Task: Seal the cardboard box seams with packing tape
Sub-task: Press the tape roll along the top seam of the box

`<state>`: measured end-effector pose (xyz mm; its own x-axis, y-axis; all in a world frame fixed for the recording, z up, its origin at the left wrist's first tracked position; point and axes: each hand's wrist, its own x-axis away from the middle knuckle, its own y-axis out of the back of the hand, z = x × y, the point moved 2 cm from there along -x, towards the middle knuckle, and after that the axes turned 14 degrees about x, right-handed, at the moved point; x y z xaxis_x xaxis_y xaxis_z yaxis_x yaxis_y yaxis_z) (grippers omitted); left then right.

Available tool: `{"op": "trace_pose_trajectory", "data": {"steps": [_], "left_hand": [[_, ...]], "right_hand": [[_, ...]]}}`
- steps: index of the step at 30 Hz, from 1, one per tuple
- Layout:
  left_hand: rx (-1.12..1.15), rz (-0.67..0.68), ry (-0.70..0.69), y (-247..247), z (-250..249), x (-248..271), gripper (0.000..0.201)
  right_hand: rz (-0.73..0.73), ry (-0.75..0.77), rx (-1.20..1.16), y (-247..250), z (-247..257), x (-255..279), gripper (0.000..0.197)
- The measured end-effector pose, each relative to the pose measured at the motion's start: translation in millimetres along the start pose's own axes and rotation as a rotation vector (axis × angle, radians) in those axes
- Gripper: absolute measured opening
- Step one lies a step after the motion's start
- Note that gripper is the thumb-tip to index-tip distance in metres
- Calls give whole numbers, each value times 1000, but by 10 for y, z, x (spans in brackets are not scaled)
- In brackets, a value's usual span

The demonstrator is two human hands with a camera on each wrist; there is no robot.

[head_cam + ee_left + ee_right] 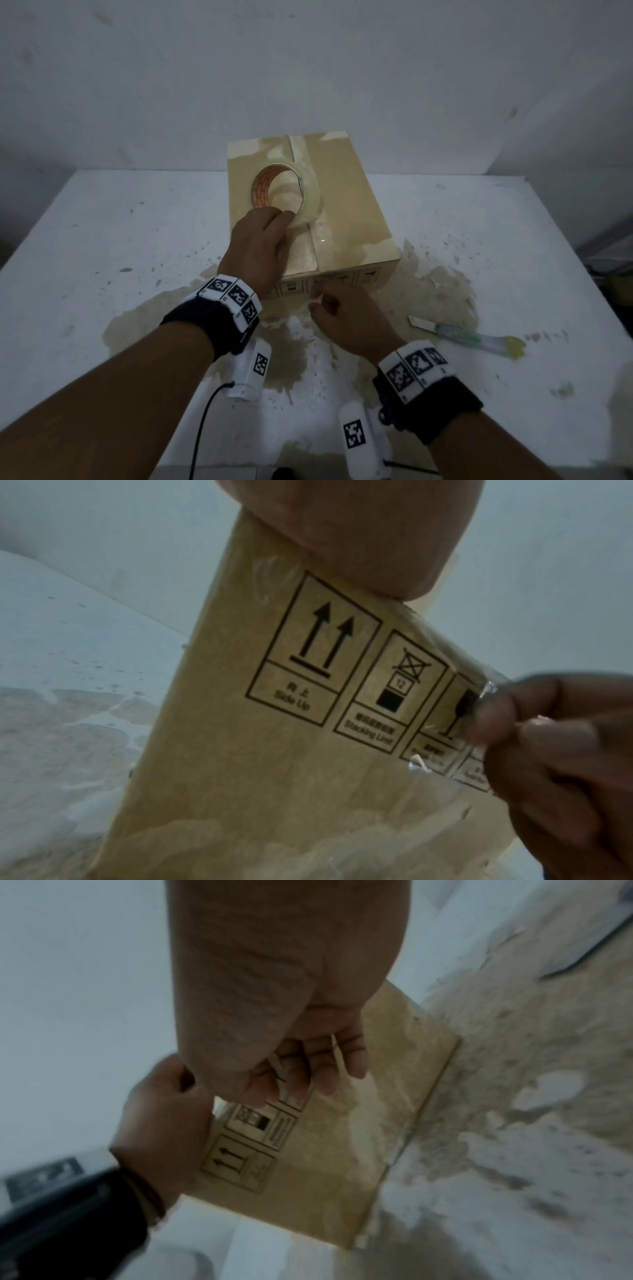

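Observation:
A brown cardboard box (pixel 349 205) stands on the white table (pixel 102 240). A roll of clear packing tape (pixel 312 200) stands on edge on its top, over the centre seam. My left hand (pixel 284 219) grips the near rim of the roll. A clear tape strip (pixel 305 250) runs from the roll over the front edge and down the printed front face (pixel 274 764). My right hand (pixel 322 303) pinches the free tape end (pixel 493 691) between thumb and fingers (pixel 496 715), close to the box front. In the right wrist view its fingers (pixel 291 1085) lie against the box (pixel 342 1137).
A utility knife (pixel 472 337) with a green and yellow handle lies on the table to the right of my right hand, blade out. A brownish stained patch (pixel 438 291) spreads around the box. A grey wall (pixel 308 68) rises right behind the table.

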<state>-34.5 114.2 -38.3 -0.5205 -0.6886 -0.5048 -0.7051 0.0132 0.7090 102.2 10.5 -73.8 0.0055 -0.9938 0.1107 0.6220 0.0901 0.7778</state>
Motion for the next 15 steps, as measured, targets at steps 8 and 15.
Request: {"op": "trace_pose_trajectory", "data": {"steps": [8, 15], "left_hand": [[16, 1, 9, -6, 12, 9, 32], [29, 3, 5, 5, -3, 0, 33]], "right_hand": [[136, -293, -254, 78, -65, -127, 25], [133, -228, -364, 175, 44, -75, 23]]}}
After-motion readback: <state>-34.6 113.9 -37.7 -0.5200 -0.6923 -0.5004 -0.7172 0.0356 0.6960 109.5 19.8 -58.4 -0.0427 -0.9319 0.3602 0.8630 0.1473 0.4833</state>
